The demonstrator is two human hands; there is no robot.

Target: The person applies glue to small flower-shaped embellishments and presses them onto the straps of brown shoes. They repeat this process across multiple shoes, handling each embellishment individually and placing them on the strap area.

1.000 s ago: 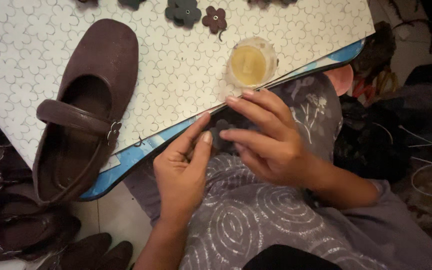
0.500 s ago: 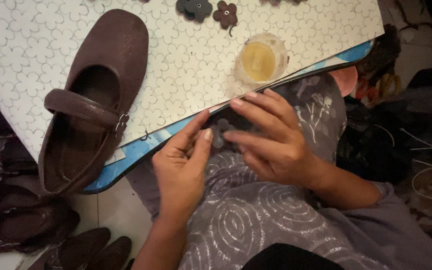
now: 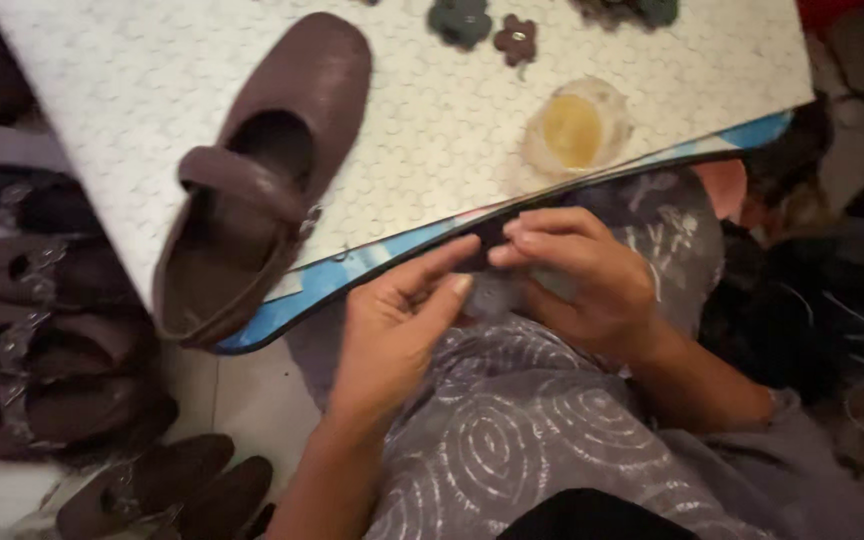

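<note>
While both hands (image 3: 492,300) pinch, board edge (image 3: 382,270) crowds above.

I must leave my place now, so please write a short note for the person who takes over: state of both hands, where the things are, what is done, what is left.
Left hand: over the lap, fingers pinching a small dark piece that is mostly hidden.
Right hand: closed around the same piece from the other side.
Brown strap shoe: lies on the white patterned board, toe away from the person.
Small cup of yellow paste: on the board near its edge.
Flower-shaped pieces: at the board's far edge.
More brown shoes: on the floor to the left.
Done: cannot tell. Left: the shoe on the board carries no flower piece yet.
</note>
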